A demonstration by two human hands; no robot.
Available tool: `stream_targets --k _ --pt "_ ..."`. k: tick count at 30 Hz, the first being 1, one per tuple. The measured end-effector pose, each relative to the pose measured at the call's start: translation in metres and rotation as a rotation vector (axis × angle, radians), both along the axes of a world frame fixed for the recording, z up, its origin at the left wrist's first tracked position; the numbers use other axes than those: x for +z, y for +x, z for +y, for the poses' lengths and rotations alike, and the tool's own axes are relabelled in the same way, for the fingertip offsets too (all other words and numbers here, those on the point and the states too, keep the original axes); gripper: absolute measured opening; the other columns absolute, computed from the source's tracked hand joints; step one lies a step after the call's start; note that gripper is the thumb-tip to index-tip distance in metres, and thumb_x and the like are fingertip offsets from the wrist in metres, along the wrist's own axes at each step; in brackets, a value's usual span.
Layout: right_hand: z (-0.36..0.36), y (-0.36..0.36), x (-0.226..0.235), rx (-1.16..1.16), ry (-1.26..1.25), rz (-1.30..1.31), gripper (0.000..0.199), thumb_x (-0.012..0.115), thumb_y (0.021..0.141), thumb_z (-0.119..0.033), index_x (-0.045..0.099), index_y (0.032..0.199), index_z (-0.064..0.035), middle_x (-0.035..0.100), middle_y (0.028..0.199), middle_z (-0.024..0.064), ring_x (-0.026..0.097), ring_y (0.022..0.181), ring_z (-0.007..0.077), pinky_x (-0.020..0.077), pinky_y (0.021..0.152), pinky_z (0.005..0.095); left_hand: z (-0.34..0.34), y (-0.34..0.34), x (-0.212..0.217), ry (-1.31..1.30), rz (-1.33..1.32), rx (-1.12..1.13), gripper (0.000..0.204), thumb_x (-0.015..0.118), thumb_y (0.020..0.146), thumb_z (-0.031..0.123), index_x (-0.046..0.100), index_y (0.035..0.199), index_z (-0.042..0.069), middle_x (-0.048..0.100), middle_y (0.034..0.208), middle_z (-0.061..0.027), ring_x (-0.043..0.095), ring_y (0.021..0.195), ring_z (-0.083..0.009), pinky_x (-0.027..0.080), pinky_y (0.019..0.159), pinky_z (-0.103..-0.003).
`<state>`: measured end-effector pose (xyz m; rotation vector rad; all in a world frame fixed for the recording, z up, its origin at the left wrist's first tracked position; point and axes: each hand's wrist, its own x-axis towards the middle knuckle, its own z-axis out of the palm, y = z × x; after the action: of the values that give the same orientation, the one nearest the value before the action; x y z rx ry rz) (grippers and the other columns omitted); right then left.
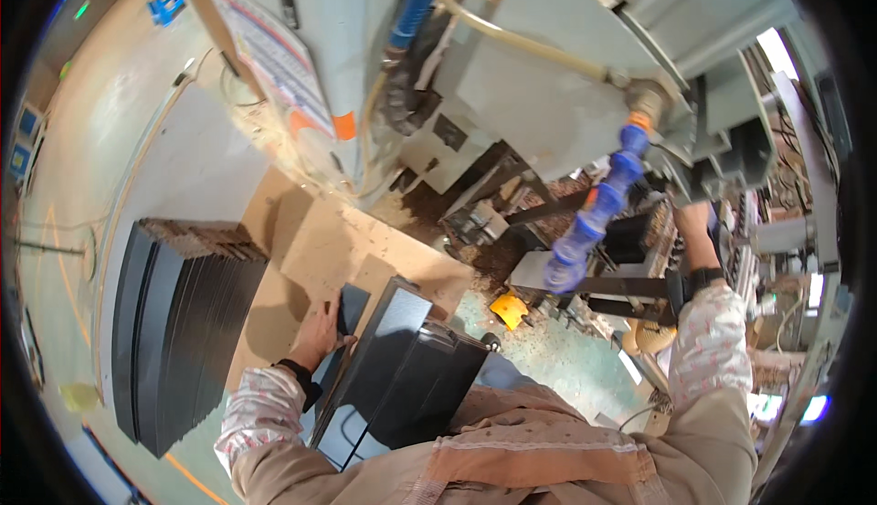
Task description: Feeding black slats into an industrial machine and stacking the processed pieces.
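On the left, my left hand is closed around the edge of a dark grey board, beside a pile of similar boards. That pile of dark boards lies right in front of my body, with glossy black faces. My right hand reaches forward on the right, up against the grey machine. Its fingers are partly hidden by the machine parts, so what they touch cannot be made out. A blue segmented hose hangs from the machine to the left of that hand.
A larger stack of dark boards stands at the left on a pale sheet. Wooden board surface carries dust. A yellow piece lies among shavings below the machine. Metal bars stick out near my right forearm.
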<state>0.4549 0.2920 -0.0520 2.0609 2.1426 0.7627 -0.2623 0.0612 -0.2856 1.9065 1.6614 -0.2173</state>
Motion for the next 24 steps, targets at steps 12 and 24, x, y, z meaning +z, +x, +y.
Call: stream_targets --k 12,24 --pt "-0.015 -0.072 0.031 -0.179 0.083 0.182 0.078 0.068 0.079 -0.044 0.033 0.141 -0.0115 0.036 0.141 0.0169 0.032 0.132 0.0395 0.0289 0.103 0.0598 0.004 -0.057 0.131 0.522 -0.188 0.445 0.077 0.078 0.059 0.013 0.041 0.124 -0.003 0.049 0.114 -0.0220 0.054 0.106 -0.0379 0.047 0.089 -0.043" --pt "-0.057 -0.163 0.088 0.190 -0.057 0.798 0.053 0.072 0.067 -0.040 0.063 0.102 -0.0005 0.057 0.107 0.0211 0.051 0.109 0.0391 0.0429 0.096 0.0483 -0.061 -0.011 0.373 1.244 -0.790 0.699 0.066 0.072 0.078 0.023 0.041 0.132 0.001 0.053 0.115 -0.0140 0.056 0.102 -0.0249 0.046 0.092 -0.036"
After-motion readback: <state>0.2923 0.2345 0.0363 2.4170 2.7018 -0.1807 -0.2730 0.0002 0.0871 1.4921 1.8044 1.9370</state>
